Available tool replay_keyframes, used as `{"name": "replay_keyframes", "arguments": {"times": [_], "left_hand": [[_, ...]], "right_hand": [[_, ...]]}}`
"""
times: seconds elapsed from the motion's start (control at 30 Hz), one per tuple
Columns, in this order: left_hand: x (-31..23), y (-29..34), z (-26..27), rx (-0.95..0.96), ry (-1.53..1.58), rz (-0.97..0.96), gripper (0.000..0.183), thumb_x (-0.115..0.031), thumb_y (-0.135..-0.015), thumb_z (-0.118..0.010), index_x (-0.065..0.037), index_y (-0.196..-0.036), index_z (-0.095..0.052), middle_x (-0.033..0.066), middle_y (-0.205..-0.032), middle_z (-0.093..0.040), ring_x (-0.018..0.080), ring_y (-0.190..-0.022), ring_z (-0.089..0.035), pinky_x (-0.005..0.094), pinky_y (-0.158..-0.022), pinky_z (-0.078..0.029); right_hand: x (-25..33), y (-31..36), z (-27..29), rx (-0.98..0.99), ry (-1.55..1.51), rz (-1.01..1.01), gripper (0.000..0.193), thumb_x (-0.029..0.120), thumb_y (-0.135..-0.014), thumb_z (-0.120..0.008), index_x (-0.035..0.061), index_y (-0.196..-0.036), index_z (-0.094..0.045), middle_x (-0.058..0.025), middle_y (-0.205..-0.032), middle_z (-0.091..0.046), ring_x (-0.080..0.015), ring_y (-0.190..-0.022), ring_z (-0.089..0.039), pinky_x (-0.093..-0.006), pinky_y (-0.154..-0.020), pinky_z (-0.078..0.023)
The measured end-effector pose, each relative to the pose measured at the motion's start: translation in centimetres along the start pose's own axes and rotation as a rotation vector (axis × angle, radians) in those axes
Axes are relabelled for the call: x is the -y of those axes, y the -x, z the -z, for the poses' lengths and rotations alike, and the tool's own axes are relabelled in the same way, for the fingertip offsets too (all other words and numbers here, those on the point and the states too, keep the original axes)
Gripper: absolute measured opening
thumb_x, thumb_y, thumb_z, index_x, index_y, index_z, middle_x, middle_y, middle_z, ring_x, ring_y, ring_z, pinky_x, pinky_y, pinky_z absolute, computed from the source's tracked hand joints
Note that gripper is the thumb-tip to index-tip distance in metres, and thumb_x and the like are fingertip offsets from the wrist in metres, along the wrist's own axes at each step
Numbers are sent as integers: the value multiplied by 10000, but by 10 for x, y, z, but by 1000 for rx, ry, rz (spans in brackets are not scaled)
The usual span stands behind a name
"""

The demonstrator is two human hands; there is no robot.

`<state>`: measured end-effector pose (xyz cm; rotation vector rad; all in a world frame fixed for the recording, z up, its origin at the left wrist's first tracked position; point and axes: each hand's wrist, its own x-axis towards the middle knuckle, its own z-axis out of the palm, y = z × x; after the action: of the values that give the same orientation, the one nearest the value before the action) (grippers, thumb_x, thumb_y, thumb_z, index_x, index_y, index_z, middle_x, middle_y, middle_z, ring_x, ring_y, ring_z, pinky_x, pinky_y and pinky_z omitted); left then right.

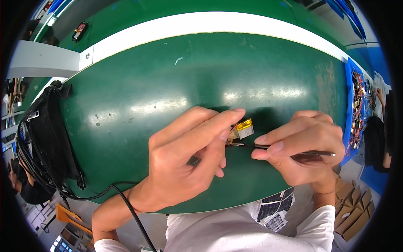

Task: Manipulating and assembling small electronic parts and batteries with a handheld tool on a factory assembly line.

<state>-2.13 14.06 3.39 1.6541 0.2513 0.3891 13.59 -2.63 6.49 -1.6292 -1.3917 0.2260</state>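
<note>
Over the middle of the green table, my left hand (187,153) is closed, pinching a small battery (245,129) by its wired end. The battery is a flat silver pouch with yellow tape along one edge, and thin wires show beside my fingertips. My right hand (304,147) is closed around a slim dark tool (321,153) that looks like tweezers. Its thin front end points left to the wires just below the battery, and its light rear end sticks out to the right. Whether the tip touches the wires I cannot tell.
A black bag (48,132) with cables stands at the table's left edge, and one black cable (132,214) runs past my left forearm. At the right edge, a blue tray (349,107) holds many small wired parts. Cardboard boxes (352,208) stand on the floor at lower right.
</note>
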Motion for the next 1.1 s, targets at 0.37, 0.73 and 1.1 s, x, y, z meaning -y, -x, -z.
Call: {"name": "replay_keyframes", "arguments": {"times": [0.37, 0.73, 1.1], "left_hand": [[3, 1, 0, -17, -36, -29, 329, 133, -1002, -551, 50, -1265, -731, 154, -989, -689, 111, -615, -694, 216, -462, -550], [4, 2, 1, 5, -54, -42, 340, 126, -1004, -557, 30, -1279, -732, 142, -979, -691, 103, -621, -688, 214, -469, -543], [2, 1, 1, 6, -27, -11, 314, 101, -1022, -555, 37, -1273, -732, 149, -992, -686, 109, -625, -689, 217, -475, -548]], "right_hand": [[5, -1, 4, 13, 18, -30, 345, 71, -720, -968, 147, -892, -679, -84, -791, -797, -99, -553, -669, -235, -533, -385], [4, -1, 2, 31, 50, 11, 324, 55, -716, -959, 156, -878, -697, -74, -815, -807, -89, -500, -628, -225, -508, -353], [4, -3, 4, 67, 89, 75, 307, 36, -697, -960, 140, -854, -717, -90, -834, -805, -91, -498, -614, -229, -499, -350]]}}
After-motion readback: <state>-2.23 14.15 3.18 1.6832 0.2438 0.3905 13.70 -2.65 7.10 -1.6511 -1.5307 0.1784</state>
